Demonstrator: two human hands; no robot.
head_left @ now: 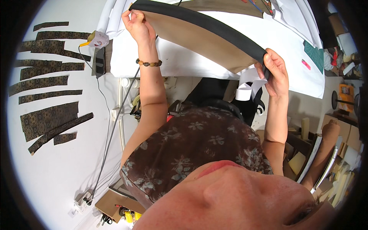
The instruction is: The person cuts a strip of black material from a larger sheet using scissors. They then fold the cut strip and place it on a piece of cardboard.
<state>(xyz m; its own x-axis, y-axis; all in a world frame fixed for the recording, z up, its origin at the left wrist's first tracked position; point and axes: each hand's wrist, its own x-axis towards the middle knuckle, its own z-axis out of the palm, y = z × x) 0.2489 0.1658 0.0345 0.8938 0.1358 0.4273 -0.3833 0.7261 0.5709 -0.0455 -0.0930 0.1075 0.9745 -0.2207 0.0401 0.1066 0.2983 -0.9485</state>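
Observation:
Between my hands, above the white-covered table point(299, 84), I hold up a long curved panel point(195, 40) with a tan face and a black band point(203, 22) along its upper edge. My left hand point(138, 27) pinches the panel's far left corner, thumb and fingers together. At the other end my right hand point(276, 73) grips the right corner, with the thumb on the black band. A curled white strip point(244, 90) hangs down beside my right fingers; whether it is fixed to the panel cannot be told.
Patterned dark fabric pieces point(50, 119) are on the white wall at left. A phone point(100, 62) and a taped yellow-plugged item point(97, 39) lie by the table's left edge. A green cutting mat point(314, 55) and pink object point(306, 64) lie right. Cables point(115, 126) hang down at left.

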